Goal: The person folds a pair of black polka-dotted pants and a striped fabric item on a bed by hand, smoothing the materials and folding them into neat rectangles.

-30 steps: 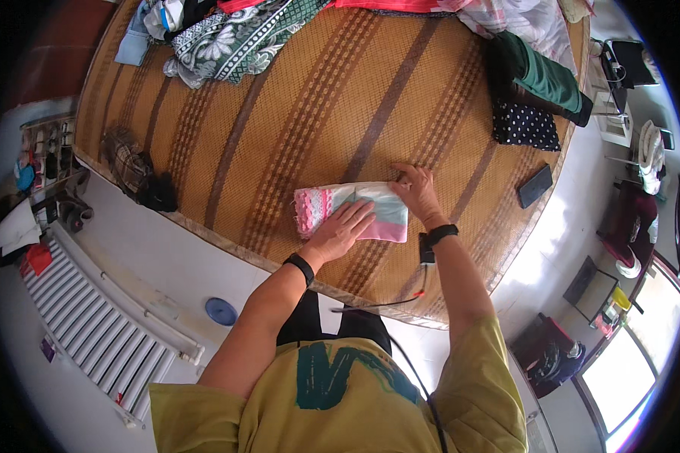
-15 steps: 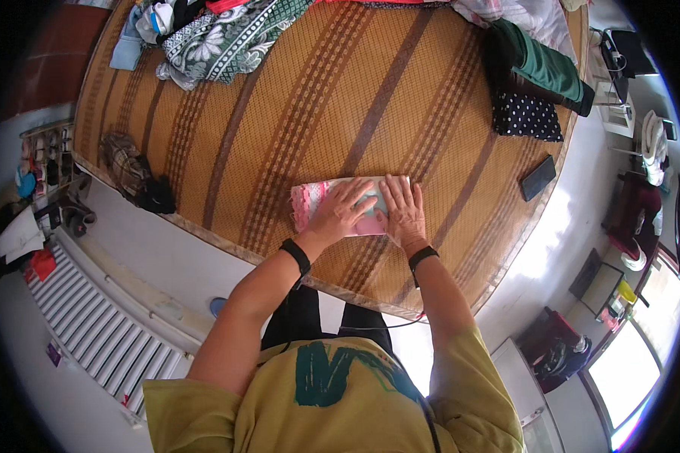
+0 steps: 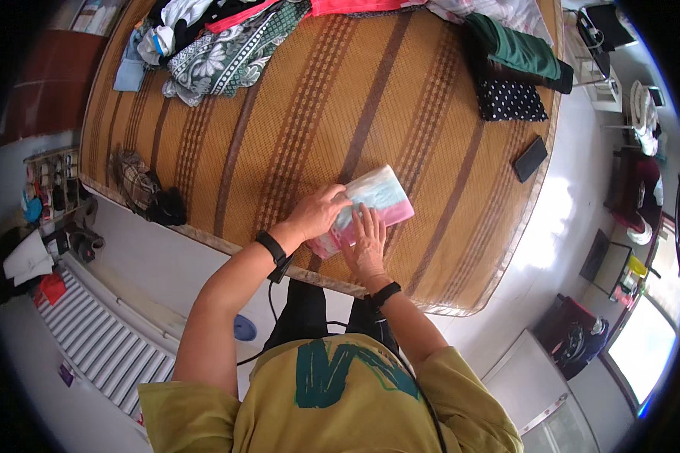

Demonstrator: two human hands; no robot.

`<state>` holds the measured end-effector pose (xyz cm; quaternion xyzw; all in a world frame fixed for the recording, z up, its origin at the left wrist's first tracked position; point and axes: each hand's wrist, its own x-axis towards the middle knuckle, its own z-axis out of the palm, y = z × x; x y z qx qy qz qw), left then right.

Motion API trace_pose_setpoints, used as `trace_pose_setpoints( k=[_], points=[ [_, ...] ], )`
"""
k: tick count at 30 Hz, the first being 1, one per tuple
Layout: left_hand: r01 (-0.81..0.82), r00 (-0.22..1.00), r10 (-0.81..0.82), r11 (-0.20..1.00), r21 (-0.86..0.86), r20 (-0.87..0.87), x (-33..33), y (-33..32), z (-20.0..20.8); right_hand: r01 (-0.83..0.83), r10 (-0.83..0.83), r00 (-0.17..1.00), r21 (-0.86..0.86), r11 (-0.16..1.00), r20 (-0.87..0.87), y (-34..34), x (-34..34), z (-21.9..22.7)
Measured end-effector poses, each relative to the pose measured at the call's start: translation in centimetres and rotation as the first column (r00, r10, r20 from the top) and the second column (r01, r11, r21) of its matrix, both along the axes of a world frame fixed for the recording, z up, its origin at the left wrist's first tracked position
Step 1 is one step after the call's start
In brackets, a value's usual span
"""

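Observation:
Between my hands, close to the front edge of the woven mat, lies a folded cloth (image 3: 385, 195) in pink, white and pale blue. It is turned at a slant, its far right corner pointing away from me. My left hand (image 3: 316, 214) is at its left edge, with bent fingers closed on the fold. Flat on the near side rests my right hand (image 3: 367, 243), fingers stretched out and pressing on the fabric. The cloth's near left part is partly hidden by both hands.
A brown striped woven mat (image 3: 295, 143) covers the bed. Patterned green cloth (image 3: 227, 57) lies far left; a folded green garment (image 3: 514, 49) and polka-dot cloth (image 3: 511, 100) lie far right. A dark phone (image 3: 530, 159) sits near the right edge, a plaid item (image 3: 134, 181) at the left.
The cloth has turned from lying straight to a slant. My left hand has shifted to its left edge, while my right hand has moved left and nearer to me.

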<state>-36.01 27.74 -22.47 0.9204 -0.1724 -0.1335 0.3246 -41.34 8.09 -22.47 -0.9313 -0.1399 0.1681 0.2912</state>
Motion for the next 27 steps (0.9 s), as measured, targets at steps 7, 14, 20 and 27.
trace_pose_setpoints(
  k=[7,14,20,27],
  points=[
    [0.353,0.865,-0.392,0.919,0.174,0.315,-0.5,1.6,-0.8,-0.474,0.484,0.875,-0.206,0.856,0.001,-5.1,1.4,0.4],
    [0.546,0.786,-0.597,0.792,0.273,0.16,1.0,2.8,-2.5,-0.335,0.334,0.935,-0.004,0.942,0.118,-2.4,-2.6,-1.6],
    [0.604,0.76,-0.64,0.759,0.242,0.11,2.3,3.3,-1.9,-0.182,0.163,0.981,0.21,0.961,0.105,-2.5,-2.2,-2.6],
    [0.303,0.92,-0.339,0.934,-0.191,-0.197,3.1,1.6,-2.3,0.727,-0.131,0.592,0.456,0.513,-0.796,-5.3,0.4,-2.2]
  ],
)
